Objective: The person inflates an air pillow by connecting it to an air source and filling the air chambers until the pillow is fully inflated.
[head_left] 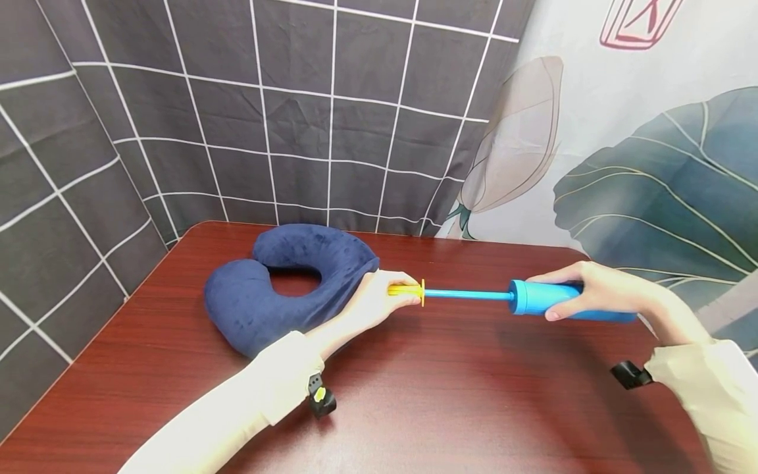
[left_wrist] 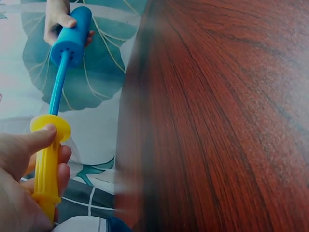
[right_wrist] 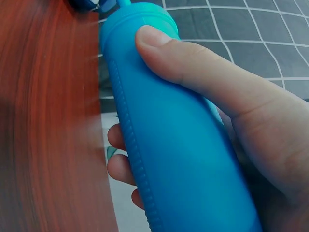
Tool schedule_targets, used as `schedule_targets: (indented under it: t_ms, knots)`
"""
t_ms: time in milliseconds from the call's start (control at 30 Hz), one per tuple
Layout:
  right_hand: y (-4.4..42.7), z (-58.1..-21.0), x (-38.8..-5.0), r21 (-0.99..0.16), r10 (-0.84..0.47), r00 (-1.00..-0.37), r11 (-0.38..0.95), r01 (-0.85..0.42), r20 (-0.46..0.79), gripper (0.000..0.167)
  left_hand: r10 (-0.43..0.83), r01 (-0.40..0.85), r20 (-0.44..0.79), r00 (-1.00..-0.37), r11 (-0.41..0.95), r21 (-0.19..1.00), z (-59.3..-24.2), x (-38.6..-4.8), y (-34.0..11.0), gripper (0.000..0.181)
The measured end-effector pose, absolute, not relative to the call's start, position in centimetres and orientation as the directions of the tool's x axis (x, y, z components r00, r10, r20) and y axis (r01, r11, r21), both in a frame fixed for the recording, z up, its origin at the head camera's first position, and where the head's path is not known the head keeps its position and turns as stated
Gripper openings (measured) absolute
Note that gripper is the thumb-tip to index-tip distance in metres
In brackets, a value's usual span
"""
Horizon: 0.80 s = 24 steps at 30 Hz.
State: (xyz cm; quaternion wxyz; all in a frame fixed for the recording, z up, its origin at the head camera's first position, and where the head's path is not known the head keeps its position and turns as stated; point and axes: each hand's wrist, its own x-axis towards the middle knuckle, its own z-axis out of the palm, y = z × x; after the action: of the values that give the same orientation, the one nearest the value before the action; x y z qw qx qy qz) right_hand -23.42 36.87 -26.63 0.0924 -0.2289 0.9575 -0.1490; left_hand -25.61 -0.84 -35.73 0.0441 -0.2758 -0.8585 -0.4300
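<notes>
A hand pump with a blue barrel point(head_left: 539, 297) and a yellow handle point(left_wrist: 47, 169) is held level above the table. My left hand point(head_left: 376, 297) grips the yellow handle, its thumb lying against the round yellow flange. Around the barrel, near the end where the rod comes out, curl the fingers and thumb of my right hand point(right_wrist: 217, 92). Between the two hands a long stretch of blue rod point(head_left: 468, 295) shows, drawn out of the barrel. Just behind and left of my left hand lies a navy U-shaped neck pillow point(head_left: 249, 322), partly covered by that hand.
The reddish-brown wooden table point(head_left: 414, 408) runs back to a dark grid-patterned cloth point(head_left: 296, 125). At the right hangs a pale curtain point(head_left: 592, 112) with large leaf prints. Black wrist-worn devices point(head_left: 321, 398) sit at both sleeves.
</notes>
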Motion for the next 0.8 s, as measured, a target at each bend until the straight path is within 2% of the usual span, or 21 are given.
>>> schedule_targets:
  t_ms: [233, 800]
  knots:
    - [35.7, -27.0, -23.7, -0.338, -0.512, -0.855, 0.822, -0.459, -0.084, 0.06, 0.436, 0.514, 0.321, -0.841, 0.459, 0.724, -35.9, -25.6, -0.8, 0.024]
    - [33.3, -27.5, -24.3, -0.338, -0.511, -0.857, 0.82, -0.462, -0.07, 0.06, 0.422, 0.507, 0.324, -0.847, 0.456, 0.732, -36.0, -25.9, -0.7, 0.024]
